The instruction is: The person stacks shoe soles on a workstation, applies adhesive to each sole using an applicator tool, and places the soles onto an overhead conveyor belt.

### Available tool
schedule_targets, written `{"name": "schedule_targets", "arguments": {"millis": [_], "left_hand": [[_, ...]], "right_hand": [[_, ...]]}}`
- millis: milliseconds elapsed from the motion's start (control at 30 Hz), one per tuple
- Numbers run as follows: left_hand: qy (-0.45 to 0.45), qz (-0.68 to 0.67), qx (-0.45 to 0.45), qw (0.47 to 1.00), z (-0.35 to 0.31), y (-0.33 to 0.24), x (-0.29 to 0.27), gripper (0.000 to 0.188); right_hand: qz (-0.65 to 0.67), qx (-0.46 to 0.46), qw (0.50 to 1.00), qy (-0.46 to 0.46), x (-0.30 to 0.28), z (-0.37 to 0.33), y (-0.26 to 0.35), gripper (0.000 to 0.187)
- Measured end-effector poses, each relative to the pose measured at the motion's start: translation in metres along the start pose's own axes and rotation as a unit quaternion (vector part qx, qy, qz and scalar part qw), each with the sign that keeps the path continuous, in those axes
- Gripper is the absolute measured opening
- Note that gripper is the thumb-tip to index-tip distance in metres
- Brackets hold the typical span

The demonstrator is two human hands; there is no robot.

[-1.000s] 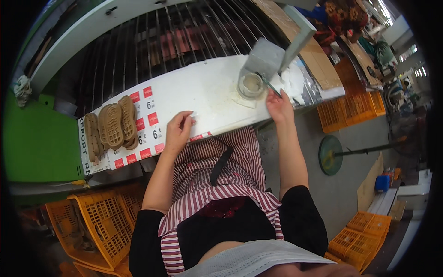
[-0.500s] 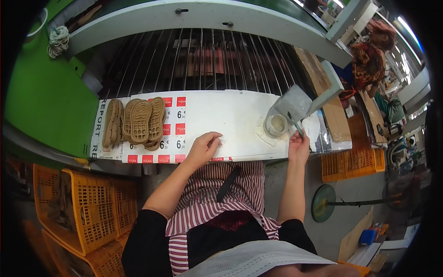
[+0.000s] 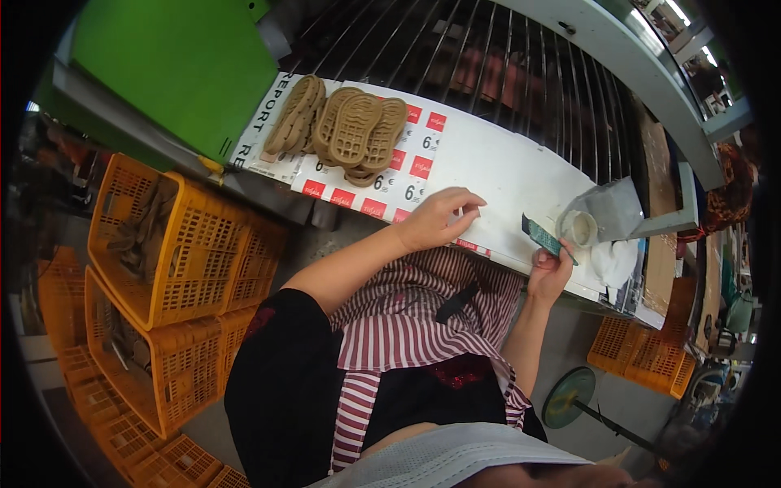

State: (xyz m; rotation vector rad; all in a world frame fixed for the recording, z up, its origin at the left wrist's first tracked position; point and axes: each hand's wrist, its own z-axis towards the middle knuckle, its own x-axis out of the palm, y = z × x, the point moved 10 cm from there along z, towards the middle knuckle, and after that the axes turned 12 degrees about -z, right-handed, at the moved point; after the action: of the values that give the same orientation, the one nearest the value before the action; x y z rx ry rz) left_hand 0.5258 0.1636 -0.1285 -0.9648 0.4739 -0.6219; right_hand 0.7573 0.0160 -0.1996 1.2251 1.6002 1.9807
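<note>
Since half a second ago the view has swung left: the white paper-covered board (image 3: 504, 175) now runs diagonally and the stack of tan shoe soles (image 3: 346, 130) lies toward the upper left. Both hands stay on the board's near edge. The left hand (image 3: 439, 220) rests there with fingers loosely curled, holding nothing, well apart from the soles. The right hand (image 3: 549, 268) pinches a small dark brush (image 3: 545, 236) between thumb and fingers, its tip lifted just beside a round open glue pot (image 3: 579, 229). The pot stands on the board's right end, against a grey folded sheet (image 3: 614, 207), with a crumpled white cloth (image 3: 614, 262) below it. Orange plastic crates (image 3: 175, 268) are stacked on the floor to the left, under a green panel (image 3: 175, 69).
</note>
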Motion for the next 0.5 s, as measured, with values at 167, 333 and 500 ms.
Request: {"name": "schedule_targets", "arguments": {"millis": [167, 333, 500], "left_hand": [[-0.157, 0.218, 0.094, 0.959, 0.003, -0.057, -0.098, 0.023], [-0.179, 0.527, -0.018, 0.831, 0.01, -0.064, -0.162, 0.039], [-0.07, 0.578, -0.281, 0.763, 0.006, -0.013, -0.178, 0.059]], "right_hand": [[0.025, 0.002, 1.0, 0.014, -0.007, -0.003, -0.011, 0.022], [0.033, -0.008, 0.999, 0.02, -0.004, -0.004, -0.01, 0.023], [0.043, -0.014, 0.999, 0.03, -0.006, -0.002, -0.01, 0.022]]}}
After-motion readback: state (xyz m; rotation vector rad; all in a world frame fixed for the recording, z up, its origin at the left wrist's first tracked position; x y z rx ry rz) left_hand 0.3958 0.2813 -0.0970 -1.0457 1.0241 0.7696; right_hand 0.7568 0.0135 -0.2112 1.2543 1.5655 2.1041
